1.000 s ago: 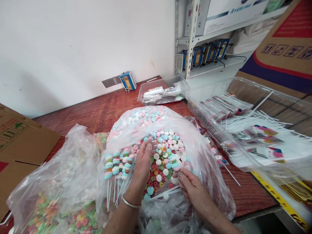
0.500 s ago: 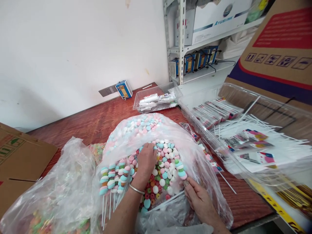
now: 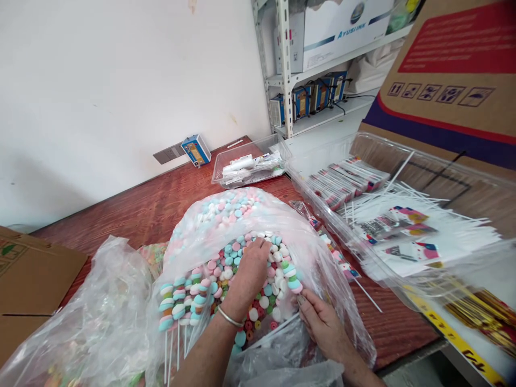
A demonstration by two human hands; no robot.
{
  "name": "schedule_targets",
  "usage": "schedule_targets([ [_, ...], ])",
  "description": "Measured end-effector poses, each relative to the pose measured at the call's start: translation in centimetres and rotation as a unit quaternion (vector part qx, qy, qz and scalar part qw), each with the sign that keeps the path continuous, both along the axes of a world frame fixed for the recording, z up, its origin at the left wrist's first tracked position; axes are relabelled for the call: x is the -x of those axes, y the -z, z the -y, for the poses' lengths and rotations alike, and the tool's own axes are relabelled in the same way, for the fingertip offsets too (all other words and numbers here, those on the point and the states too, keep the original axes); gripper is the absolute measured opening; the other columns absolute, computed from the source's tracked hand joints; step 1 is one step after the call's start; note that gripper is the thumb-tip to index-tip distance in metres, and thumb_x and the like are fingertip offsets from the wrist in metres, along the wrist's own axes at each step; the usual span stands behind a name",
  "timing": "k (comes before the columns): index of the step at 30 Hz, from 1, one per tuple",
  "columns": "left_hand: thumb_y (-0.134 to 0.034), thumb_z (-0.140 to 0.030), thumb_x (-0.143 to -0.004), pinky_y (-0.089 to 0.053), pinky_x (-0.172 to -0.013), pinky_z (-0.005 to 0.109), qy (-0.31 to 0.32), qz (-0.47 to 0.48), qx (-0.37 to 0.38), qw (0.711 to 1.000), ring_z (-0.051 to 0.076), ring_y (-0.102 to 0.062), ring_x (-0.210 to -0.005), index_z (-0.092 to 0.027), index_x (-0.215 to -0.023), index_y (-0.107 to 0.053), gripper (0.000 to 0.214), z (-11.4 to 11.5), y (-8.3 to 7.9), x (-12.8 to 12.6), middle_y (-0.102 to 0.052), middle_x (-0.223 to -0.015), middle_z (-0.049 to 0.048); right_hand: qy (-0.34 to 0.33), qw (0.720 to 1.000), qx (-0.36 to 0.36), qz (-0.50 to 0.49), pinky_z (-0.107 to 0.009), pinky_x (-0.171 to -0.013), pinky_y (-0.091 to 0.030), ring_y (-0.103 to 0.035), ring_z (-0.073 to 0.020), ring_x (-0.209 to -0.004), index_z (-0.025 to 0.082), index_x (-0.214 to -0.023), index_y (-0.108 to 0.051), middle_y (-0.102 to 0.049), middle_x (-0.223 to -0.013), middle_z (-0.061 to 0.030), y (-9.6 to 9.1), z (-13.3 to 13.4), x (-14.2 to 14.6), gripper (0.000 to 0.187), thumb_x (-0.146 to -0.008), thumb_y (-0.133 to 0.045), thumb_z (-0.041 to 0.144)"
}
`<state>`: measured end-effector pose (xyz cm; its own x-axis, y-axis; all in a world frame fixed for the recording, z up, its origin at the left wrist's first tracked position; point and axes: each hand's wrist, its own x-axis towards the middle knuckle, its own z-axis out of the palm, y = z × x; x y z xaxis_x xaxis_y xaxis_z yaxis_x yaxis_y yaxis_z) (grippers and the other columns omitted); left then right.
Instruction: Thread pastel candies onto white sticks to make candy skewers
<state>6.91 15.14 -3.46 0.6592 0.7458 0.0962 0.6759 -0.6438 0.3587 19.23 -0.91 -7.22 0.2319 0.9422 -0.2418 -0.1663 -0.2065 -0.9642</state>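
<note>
A big clear plastic bag (image 3: 322, 252) lies open on the red wooden table (image 3: 141, 204), filled with pink, blue and white round candies (image 3: 226, 207). My left hand (image 3: 245, 277), a bangle on its wrist, reaches into the loose candies with fingers bent down; the fingertips are buried. My right hand (image 3: 320, 322) pinches the stick of a candy skewer (image 3: 292, 277) at the bag's right side. A row of filled skewers (image 3: 179, 298) lies left of my left wrist.
A second plastic bag (image 3: 100, 317) with coloured ring candies sits at the left. A clear tray (image 3: 463, 177) of white sticks and printed wrappers stands at the right, a small tray (image 3: 250, 164) behind. Cardboard boxes (image 3: 32, 274) and a metal shelf (image 3: 286, 64) flank the table.
My left hand has pushed further up and right into the loose candies. The skewer in my right hand now carries several candies. The camera has drifted to the right.
</note>
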Motion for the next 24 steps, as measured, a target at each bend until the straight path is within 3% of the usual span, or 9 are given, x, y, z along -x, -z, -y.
schedule_targets([
  [4,-0.05,-0.004,-0.079,-0.047,-0.084,0.036,-0.048,0.099,0.044,0.993,0.023,-0.057,-0.094,-0.019,-0.092,-0.064,0.025,-0.5,-0.3,0.1,-0.063,-0.098,0.0082,0.001,1.0,0.002,-0.012,-0.024,-0.041,-0.032,-0.037,-0.0119,-0.043,0.022,-0.088,-0.072,-0.041,-0.049,0.006,0.6,-0.1,0.2,0.037,-0.082,-0.057,0.055],
  [7,-0.057,-0.015,-0.079,-0.048,-0.078,0.035,-0.126,0.208,0.111,0.964,0.02,-0.059,-0.08,-0.02,-0.092,-0.066,0.017,-0.5,-0.8,0.8,-0.066,-0.086,0.0045,0.003,1.0,0.002,-0.028,-0.023,-0.038,-0.03,-0.035,-0.0115,-0.041,0.022,-0.089,-0.072,-0.04,-0.047,0.0064,0.5,-0.1,0.3,0.041,-0.081,-0.057,0.059],
  [9,-0.059,-0.024,-0.081,-0.05,-0.073,0.032,-0.161,0.296,0.2,0.92,0.018,-0.061,-0.075,-0.019,-0.098,-0.065,0.019,0.1,-1.2,1.4,-0.067,-0.083,0.0037,0.005,0.999,-0.003,-0.039,-0.023,-0.037,-0.029,-0.034,-0.0112,-0.04,0.022,-0.092,-0.071,-0.039,-0.046,0.0069,-0.2,-0.2,0.3,0.042,-0.081,-0.058,0.06],
  [11,-0.062,-0.033,-0.081,-0.05,-0.071,0.03,-0.173,0.392,0.303,0.851,0.017,-0.062,-0.075,-0.018,-0.103,-0.064,0.026,1.0,-1.4,2.1,-0.068,-0.085,0.004,0.007,0.999,-0.011,-0.048,-0.022,-0.037,-0.027,-0.031,-0.0105,-0.04,0.022,-0.095,-0.069,-0.037,-0.046,0.0077,-1.4,-0.5,0.3,0.041,-0.081,-0.058,0.06],
  [13,-0.066,-0.037,-0.079,-0.05,-0.072,0.03,-0.185,0.445,0.338,0.808,0.017,-0.063,-0.076,-0.018,-0.105,-0.064,0.032,1.7,-1.4,2.5,-0.068,-0.09,0.0048,0.009,0.998,-0.02,-0.056,-0.021,-0.038,-0.023,-0.026,-0.0093,-0.042,0.023,-0.096,-0.066,-0.033,-0.049,0.0086,-2.6,-1.0,0.2,0.04,-0.083,-0.057,0.059],
  [15,-0.067,-0.035,-0.079,-0.05,-0.073,0.03,-0.206,0.438,0.287,0.827,0.017,-0.062,-0.076,-0.018,-0.103,-0.065,0.029,1.9,-1.1,2.4,-0.069,-0.089,0.0048,0.016,0.997,-0.032,-0.065,-0.021,-0.039,-0.018,-0.022,-0.0084,-0.044,0.022,-0.095,-0.063,-0.03,-0.053,0.0091,-3.3,-1.7,0.2,0.038,-0.084,-0.057,0.058],
  [17,-0.066,-0.028,-0.08,-0.05,-0.078,0.033,-0.204,0.403,0.193,0.871,0.019,-0.062,-0.081,-0.02,-0.099,-0.068,0.022,1.6,-0.8,2.0,-0.069,-0.091,0.0052,0.022,0.996,-0.039,-0.077,-0.02,-0.039,-0.015,-0.019,-0.0076,-0.046,0.021,-0.094,-0.061,-0.028,-0.056,0.0093,-3.4,-2.3,0.2,0.037,-0.084,-0.059,0.057],
  [21,-0.056,-0.01,-0.081,-0.046,-0.095,0.041,-0.088,0.278,0.059,0.955,0.024,-0.059,-0.103,-0.023,-0.103,-0.068,0.028,0.3,0.2,0.5,-0.066,-0.108,0.0079,0.029,0.992,-0.024,-0.118,-0.02,-0.038,-0.012,-0.015,-0.0063,-0.045,0.02,-0.088,-0.058,-0.027,-0.056,0.0103,-2.6,-2.4,0.2,0.039,-0.081,-0.063,0.057],
  [24,-0.048,-0.005,-0.083,-0.047,-0.095,0.042,-0.041,0.161,0.024,0.986,0.024,-0.058,-0.108,-0.021,-0.109,-0.064,0.035,0.0,1.3,-0.2,-0.063,-0.114,0.0112,0.044,0.99,-0.015,-0.132,-0.019,-0.039,-0.011,-0.014,-0.0061,-0.045,0.02,-0.087,-0.057,-0.026,-0.055,0.011,-2.2,-1.9,0.1,0.039,-0.08,-0.064,0.058],
])
